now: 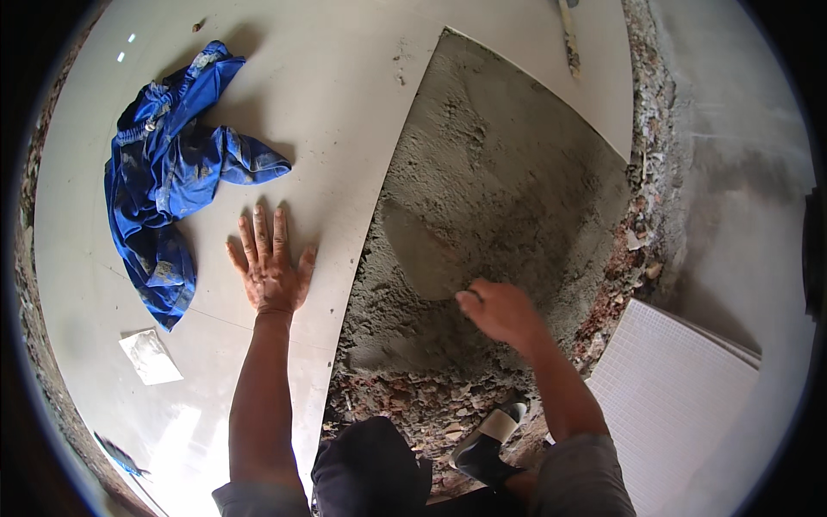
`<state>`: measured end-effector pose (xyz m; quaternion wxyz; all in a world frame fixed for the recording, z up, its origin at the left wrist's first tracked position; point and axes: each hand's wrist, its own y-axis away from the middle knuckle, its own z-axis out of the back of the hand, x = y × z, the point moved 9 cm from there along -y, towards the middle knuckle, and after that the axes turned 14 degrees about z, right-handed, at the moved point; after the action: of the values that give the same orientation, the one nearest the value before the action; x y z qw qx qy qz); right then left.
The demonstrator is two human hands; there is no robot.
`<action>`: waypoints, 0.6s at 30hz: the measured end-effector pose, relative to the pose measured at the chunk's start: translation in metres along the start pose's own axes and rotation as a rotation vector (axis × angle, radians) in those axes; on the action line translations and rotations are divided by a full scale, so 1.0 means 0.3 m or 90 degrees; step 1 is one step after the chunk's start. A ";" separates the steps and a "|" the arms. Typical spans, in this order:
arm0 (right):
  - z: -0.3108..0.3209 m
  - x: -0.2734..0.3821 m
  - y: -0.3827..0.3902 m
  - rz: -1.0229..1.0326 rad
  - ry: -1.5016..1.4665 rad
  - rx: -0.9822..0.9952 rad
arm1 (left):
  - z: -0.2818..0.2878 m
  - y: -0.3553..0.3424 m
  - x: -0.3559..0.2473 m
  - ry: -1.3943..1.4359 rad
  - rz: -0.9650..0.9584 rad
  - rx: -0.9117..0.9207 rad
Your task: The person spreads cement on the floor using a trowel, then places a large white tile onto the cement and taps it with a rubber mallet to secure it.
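Note:
My left hand point(271, 271) lies flat, fingers spread, on a large glossy pale floor tile point(332, 112). Closed round a handle that is mostly hidden, my right hand point(504, 314) grips a trowel point(422, 254). The trowel's flat, mortar-coated blade rests against a bed of grey mortar point(517, 129) and points up and left from the hand. That mortar is smoother toward its far end and rougher near the blade. Beyond my left hand, a crumpled blue garment point(172, 177) with grey smears is spread on the tile.
A small white square piece point(151, 356) sits on the tile at left. A narrow mortar-stained tool point(568, 39) lies on the far tile. Gridded pale tiles point(663, 388) lean by the grey wall point(741, 198) at right. Broken rubble point(388, 401) borders the mortar near my sandalled foot point(487, 444).

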<state>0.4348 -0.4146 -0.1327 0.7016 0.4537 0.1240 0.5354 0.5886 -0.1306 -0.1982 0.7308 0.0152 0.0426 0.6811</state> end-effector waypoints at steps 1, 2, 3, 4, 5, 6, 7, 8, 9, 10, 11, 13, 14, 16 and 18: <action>0.057 -0.028 0.013 -0.017 -0.036 -0.080 | -0.004 0.001 0.005 -0.009 0.004 0.003; 0.103 -0.082 0.022 -0.075 -0.073 -0.116 | -0.011 -0.001 0.007 -0.006 0.006 0.008; 0.160 -0.141 0.023 -0.116 -0.220 -0.206 | -0.001 0.001 0.006 0.008 -0.006 -0.014; 0.216 -0.197 -0.005 -0.124 -0.384 -0.269 | -0.002 0.002 0.006 0.008 -0.007 -0.022; 0.306 -0.265 -0.059 -0.162 -0.352 -0.297 | -0.010 0.000 0.010 0.008 0.000 -0.013; 0.357 -0.311 -0.099 -0.190 -0.326 -0.317 | -0.003 0.003 0.008 0.004 -0.006 -0.034; 0.349 -0.307 -0.139 -0.132 -0.338 -0.303 | -0.003 0.002 0.008 0.000 -0.007 -0.039; 0.330 -0.309 -0.163 -0.104 -0.342 -0.297 | -0.004 0.002 0.005 -0.001 -0.011 -0.042; 0.307 -0.317 -0.173 -0.105 -0.336 -0.297 | 0.000 0.001 0.003 -0.001 -0.012 -0.056; 0.251 -0.275 -0.175 -0.036 -0.274 -0.279 | 0.005 0.000 0.000 0.002 -0.016 -0.069; 0.165 -0.232 -0.155 -0.003 -0.206 -0.260 | 0.005 0.002 -0.003 0.009 -0.017 -0.073; 0.052 -0.139 -0.115 0.085 0.064 -0.218 | -0.006 0.000 0.000 -0.021 -0.001 -0.064; 0.037 -0.180 -0.101 0.024 0.091 -0.214 | 0.002 0.001 -0.006 -0.023 -0.012 -0.089; 0.024 -0.257 -0.066 -0.044 0.122 -0.213 | 0.002 0.003 -0.011 -0.036 -0.018 -0.107; 0.129 -0.400 0.032 -0.138 0.314 -0.305 | -0.019 0.001 0.001 -0.085 0.004 -0.086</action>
<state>0.4067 -0.5376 -0.1412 0.7897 0.1180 0.2077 0.5651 0.5877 -0.1304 -0.2040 0.7291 0.0116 -0.0522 0.6823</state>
